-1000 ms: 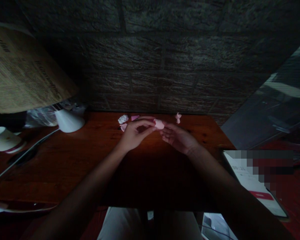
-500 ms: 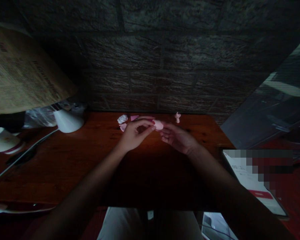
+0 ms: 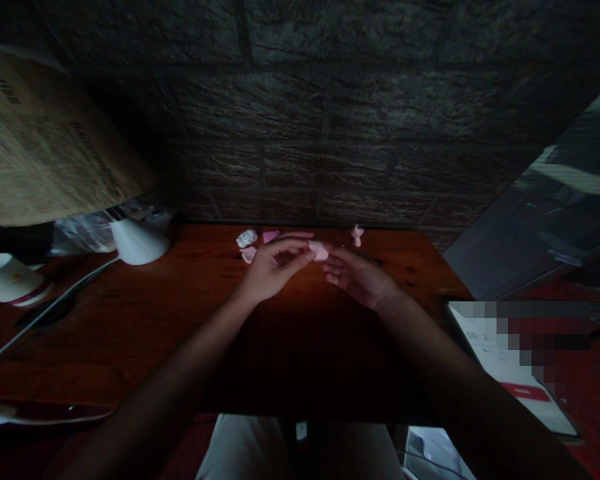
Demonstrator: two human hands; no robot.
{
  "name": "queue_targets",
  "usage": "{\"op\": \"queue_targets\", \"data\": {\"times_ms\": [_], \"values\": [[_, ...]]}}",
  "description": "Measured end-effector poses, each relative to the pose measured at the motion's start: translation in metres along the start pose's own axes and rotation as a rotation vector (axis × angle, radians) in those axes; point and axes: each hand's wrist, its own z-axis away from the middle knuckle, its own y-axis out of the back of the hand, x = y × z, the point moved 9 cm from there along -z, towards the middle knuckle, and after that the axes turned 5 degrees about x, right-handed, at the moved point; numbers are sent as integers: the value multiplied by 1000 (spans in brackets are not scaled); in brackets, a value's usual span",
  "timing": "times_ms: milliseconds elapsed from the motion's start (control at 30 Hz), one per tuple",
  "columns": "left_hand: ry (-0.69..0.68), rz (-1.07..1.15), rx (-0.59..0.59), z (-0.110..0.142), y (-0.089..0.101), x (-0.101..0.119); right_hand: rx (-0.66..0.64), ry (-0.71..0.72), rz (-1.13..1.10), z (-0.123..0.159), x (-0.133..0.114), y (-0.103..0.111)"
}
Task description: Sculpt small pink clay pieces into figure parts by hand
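Above the counter (image 3: 130, 320), a pink piece (image 3: 319, 251) is held at the fingertips of the left hand (image 3: 270, 270) and right hand (image 3: 363, 280). Handling is judged unfinished; the piece is not set down. A pink upright item (image 3: 357, 235) is placed at back right, a white lump (image 3: 247, 237) and pink scraps (image 3: 249, 255) at left. Hand placement is nearly unchanged from the earlier frame.

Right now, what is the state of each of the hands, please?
Left hand: closed, holding a pale pink piece.
Right hand: at that piece's right edge; its grip cannot be told.
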Motion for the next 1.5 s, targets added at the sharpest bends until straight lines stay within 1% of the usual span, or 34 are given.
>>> {"op": "queue_targets", "data": {"times_ms": [133,233,367,500,633,700,767,833,933,1033,1133,1200,1267,1333,1367,1433,1500], "values": [[39,35,34,0,2,-4,1,58,58,1,-5,-1],[62,25,24,1,1,-7,1,75,77,2,-7,-2],[23,-9,24,1,0,-4,-4,78,57,2,-7,-2],[-49,-128,88,2,5,7,5,23,3,0,-2,-1],[-143,-266,163,4,12,23,-10,-81,-61,3,2,-5],[-183,-291,160,4,12,29,-10,-131,-108,6,4,-8],[-190,-260,135,4,10,30,-10,-162,-144,8,5,-10],[-144,-193,100,3,7,24,-16,-176,-147,9,6,-11],[14,-75,63,4,1,6,-42,-198,-99,8,12,-14],[156,55,63,8,-6,-10,-58,-204,-74,7,17,-17],[213,171,97,11,-11,-18,-43,-195,-81,5,19,-17],[238,187,110,12,-12,-21,-29,-199,-64,4,21,-16],[241,158,120,11,-10,-22,-16,-193,3,3,23,-15],[226,104,110,11,-8,-23,26,-130,146,0,20,-8],[214,67,97,11,-6,-23,67,-61,254,-2,14,-2],[186,-22,60,11,-6,-25,179,145,530,-2,-4,9],[167,-119,14,14,-10,-30,294,379,810,3,-27,14]]}}
